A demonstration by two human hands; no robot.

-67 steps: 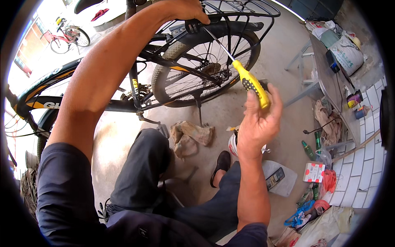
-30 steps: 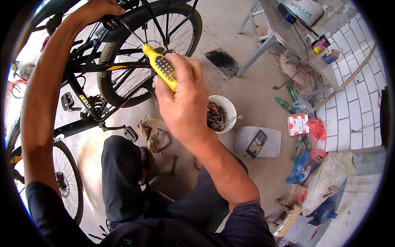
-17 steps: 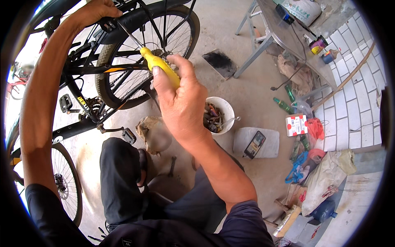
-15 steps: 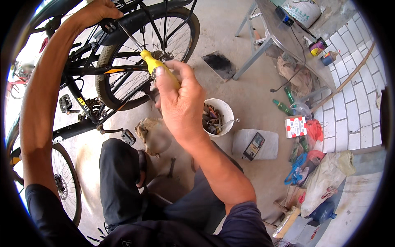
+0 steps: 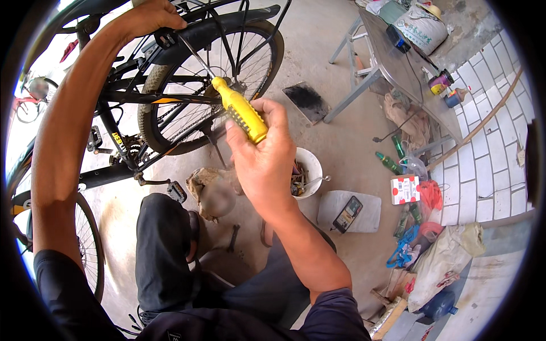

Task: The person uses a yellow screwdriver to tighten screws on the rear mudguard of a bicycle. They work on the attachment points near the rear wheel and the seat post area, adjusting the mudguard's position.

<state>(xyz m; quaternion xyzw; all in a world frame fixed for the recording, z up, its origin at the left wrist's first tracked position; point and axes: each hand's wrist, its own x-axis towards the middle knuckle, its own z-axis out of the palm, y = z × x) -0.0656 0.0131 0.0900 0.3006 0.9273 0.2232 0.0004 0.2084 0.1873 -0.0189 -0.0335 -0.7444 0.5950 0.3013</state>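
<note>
My right hand (image 5: 270, 162) is closed around the yellow handle of a screwdriver (image 5: 242, 111), thumb on one side and fingers on the other. The metal shaft points up and left, its tip by a black fitting (image 5: 166, 38) at the rear mudguard (image 5: 210, 27) of a black bicycle (image 5: 111, 122). Just above that fitting, my left hand (image 5: 153, 16) is closed with bent fingers at the top of the frame; what it grips is hidden. The rear wheel (image 5: 273, 51) stands behind the screwdriver.
A white bucket of tools (image 5: 310, 156) stands right of my right wrist. Beyond it, a meter (image 5: 347, 213) lies on a pale block (image 5: 369, 213). A spanner (image 5: 234, 237) and a cloth (image 5: 199, 184) lie near my feet. A metal table (image 5: 392, 68) stands at the far right.
My right hand's grip has loosened, showing more of the yellow handle. The view has shifted slightly, so the bicycle and both hands appear further right. My left hand stays at the mudguard.
</note>
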